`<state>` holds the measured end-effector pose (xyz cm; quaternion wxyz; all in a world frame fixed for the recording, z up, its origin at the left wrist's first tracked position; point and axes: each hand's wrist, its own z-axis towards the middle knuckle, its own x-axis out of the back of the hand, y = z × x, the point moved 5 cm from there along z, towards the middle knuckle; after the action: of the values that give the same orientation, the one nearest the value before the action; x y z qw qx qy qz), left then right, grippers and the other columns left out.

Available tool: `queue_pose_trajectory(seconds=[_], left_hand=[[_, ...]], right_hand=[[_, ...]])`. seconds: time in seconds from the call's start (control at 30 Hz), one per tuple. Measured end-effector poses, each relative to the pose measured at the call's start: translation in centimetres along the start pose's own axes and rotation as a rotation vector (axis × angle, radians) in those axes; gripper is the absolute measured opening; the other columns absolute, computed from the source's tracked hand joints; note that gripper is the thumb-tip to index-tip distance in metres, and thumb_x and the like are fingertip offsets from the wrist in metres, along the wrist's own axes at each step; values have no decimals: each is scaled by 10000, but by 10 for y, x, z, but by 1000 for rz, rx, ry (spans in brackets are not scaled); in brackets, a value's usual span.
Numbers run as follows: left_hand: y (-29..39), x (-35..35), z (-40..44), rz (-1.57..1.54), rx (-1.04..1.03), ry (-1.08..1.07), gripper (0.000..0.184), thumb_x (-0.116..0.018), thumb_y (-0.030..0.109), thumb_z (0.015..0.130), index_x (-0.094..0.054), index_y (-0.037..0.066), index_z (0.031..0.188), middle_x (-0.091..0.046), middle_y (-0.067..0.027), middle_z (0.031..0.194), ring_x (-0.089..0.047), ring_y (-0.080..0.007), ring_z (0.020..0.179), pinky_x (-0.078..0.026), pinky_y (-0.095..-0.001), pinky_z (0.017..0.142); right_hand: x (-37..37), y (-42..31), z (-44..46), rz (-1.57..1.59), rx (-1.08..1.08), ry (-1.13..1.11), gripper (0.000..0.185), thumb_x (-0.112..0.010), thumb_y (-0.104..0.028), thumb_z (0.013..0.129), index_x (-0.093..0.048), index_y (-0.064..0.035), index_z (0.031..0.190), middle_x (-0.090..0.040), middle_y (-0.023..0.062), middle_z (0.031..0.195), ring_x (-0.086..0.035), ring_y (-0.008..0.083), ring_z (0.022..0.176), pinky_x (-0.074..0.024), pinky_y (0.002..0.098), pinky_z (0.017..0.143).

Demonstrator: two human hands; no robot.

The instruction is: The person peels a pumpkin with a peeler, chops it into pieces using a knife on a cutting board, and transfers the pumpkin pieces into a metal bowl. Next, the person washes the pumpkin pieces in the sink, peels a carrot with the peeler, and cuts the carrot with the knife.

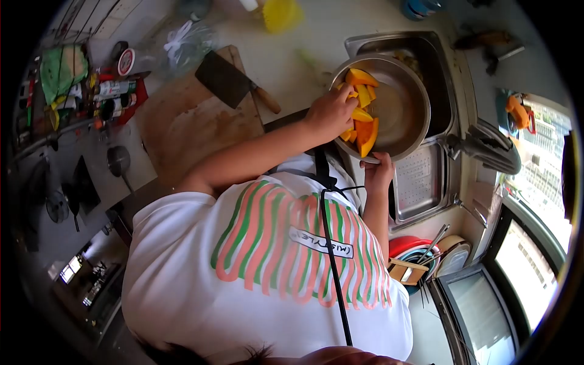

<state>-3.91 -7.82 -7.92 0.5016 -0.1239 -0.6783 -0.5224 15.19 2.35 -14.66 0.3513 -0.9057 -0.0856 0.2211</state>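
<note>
My left hand reaches over the left rim of a round steel bowl, its fingers curled around orange pumpkin pieces. More pumpkin pieces with darker rind lie in the bowl's left part, above and below that hand. My fingers partly hide some of them. With its fingers closed on the near rim, my right hand holds the bowl at the sink's edge. To the left, a cleaver with a wooden handle rests on a worn wooden cutting board.
A steel double sink with a perforated tray lies right of and under the bowl. The faucet stands by the window. A plastic bag and a yellow item sit behind the board. Stacked basins are at lower right.
</note>
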Motion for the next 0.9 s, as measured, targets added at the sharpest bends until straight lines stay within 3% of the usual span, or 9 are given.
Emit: queue_pose_trajectory(seconds=[0.13,0.23,0.37,0.43,0.53,0.67,0.7,0.77,0.9], left_hand=[[-37,16,-28,37,34,123,354,-733,184,752,-576,51,1041,-484,-93,1113,-597,-281,949,-511,-376,791],[-71,32,-49,-181,155,157,342,-736,174,756,-575,38,1026,-494,-99,1091,-597,-285,932,-501,-375,787],[-120,90,-98,-405,173,517,234,-700,152,824,-596,12,979,-566,-117,979,-611,-270,865,-496,-330,753],[-155,113,-134,-574,336,545,261,-681,194,880,-591,20,1053,-629,-78,937,-610,-139,798,-493,-253,684],[-225,116,-212,-890,630,618,267,-622,221,932,-555,50,1126,-599,-26,834,-556,-74,636,-459,-205,565],[-299,127,-328,-830,953,760,287,-639,302,919,-580,23,958,-595,-31,716,-519,-77,469,-405,-220,411],[-317,123,-356,-779,1058,718,317,-647,314,912,-560,21,996,-600,-35,726,-545,-79,497,-428,-218,432],[-342,113,-395,-794,1180,727,333,-669,293,898,-530,32,1052,-606,-44,778,-564,-85,531,-447,-215,464],[-336,112,-413,-921,1048,723,356,-691,227,880,-505,63,1136,-611,-74,890,-588,-99,607,-474,-221,538]], right_hand=[[-33,19,-2,-136,-46,-35,80,-527,-73,791,-545,-6,750,-551,128,639,-555,282,497,-468,385,494],[-59,31,5,-195,-52,-12,69,-530,-77,784,-529,-26,737,-540,115,615,-537,279,460,-465,383,484],[-74,48,20,-133,-62,-69,64,-531,-77,775,-498,-47,730,-516,98,599,-521,272,460,-454,363,468],[-84,49,19,-102,-23,-47,64,-526,-70,778,-493,-54,726,-516,86,609,-519,261,472,-444,351,470],[-82,53,21,21,-38,-37,56,-520,-69,789,-488,-66,743,-538,80,683,-520,239,530,-435,328,476],[-29,52,59,121,32,50,76,-486,-72,796,-524,-17,833,-591,125,846,-552,254,679,-453,345,573],[-21,47,64,116,59,36,127,-472,-83,796,-528,8,866,-589,142,918,-559,271,760,-452,374,638],[-26,36,62,40,158,76,125,-490,-60,794,-556,6,876,-620,122,853,-572,245,652,-469,325,544],[-22,28,92,-26,117,-34,136,-479,-68,801,-562,-4,888,-624,108,875,-590,239,682,-468,326,547]])
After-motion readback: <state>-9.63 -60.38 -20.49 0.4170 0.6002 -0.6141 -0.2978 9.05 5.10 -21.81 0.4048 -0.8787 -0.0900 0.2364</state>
